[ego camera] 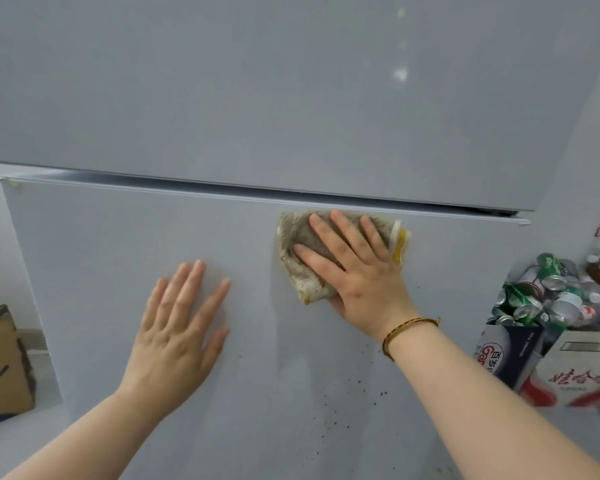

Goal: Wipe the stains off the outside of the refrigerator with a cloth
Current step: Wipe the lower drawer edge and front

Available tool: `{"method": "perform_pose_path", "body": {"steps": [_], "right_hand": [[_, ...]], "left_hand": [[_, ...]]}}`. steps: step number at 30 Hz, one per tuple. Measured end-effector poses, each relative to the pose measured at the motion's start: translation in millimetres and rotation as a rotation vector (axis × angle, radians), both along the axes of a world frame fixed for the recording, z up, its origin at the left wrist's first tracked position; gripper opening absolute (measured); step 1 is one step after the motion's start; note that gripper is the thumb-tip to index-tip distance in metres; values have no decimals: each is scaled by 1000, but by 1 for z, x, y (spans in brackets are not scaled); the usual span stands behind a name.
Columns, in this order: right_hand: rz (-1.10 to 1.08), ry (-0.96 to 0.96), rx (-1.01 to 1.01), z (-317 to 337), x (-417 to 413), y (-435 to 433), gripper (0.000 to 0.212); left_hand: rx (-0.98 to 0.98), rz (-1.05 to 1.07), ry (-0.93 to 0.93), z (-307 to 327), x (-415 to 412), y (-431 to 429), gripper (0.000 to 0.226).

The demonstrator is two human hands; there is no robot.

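Fridge wipe looks maybe halfway, judging by the doors. The right hand has the cloth pressed flat against the refrigerator, right of centre and just under the gap between the 2 doors, fingers straight and spread over it. The left hand lies flat on the same lower door, left of centre, fingers straight and a little apart, holding nothing.

The patch around the cloth looks clean-ish. There's a scatter of dark specks in the lower middle of the frame, plus a few pale smudges on the upper door at upper right, so I'd say both are left to do.

Writing: at the right edge, a dark box below the crushed cans shows upside-down letters starting "Ga". The white box beside it has upside-down red Chinese characters I can't make out.
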State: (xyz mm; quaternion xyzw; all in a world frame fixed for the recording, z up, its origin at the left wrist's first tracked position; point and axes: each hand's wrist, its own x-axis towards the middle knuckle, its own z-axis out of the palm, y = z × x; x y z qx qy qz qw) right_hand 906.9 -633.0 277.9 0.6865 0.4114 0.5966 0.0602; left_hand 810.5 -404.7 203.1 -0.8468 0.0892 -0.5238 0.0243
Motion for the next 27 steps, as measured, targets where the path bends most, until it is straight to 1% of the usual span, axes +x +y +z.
{"method": "perform_pose_path", "body": {"steps": [2,4,6,9,11,12,13,15,17,18,20,22,23,24,25,27], "right_hand": [[-13,62,141,-18,-1,4,49],[-45,97,199,-54,-2,7,46],[-57,89,92,-92,-4,2,44],[-47,28,-199,-118,-2,-20,44],[-17,-42,-368,-106,6,-36,42],[3,-67,-425,-93,11,-44,43],[21,-80,-441,-76,15,-52,45],[24,-98,-340,-40,22,-68,49],[-30,-97,-170,-15,29,-87,49],[-51,-67,-67,-11,30,-94,47],[-52,53,188,-19,29,-94,44],[-55,161,402,-45,23,-80,51],[-63,188,445,-62,20,-72,54],[-79,201,437,-81,16,-66,56],[-99,209,394,-100,12,-63,56],[-147,203,241,-132,8,-66,55]], "left_hand": [[53,-48,-3,-3,5,-13,53],[82,-53,7,-9,11,-25,54],[81,-19,20,-14,14,-34,55],[55,48,45,-16,15,-41,56],[54,76,55,-15,13,-42,56],[57,84,55,-16,14,-42,56],[61,85,56,-16,15,-42,56],[62,95,59,-18,16,-42,56],[57,110,63,-19,18,-43,57],[53,117,65,-20,18,-43,57],[36,126,68,-21,19,-45,57],[32,131,62,-23,21,-47,58],[27,131,60,-23,22,-48,58],[19,130,59,-23,22,-49,58],[11,130,59,-24,22,-51,58],[3,134,58,-25,23,-52,58]]}}
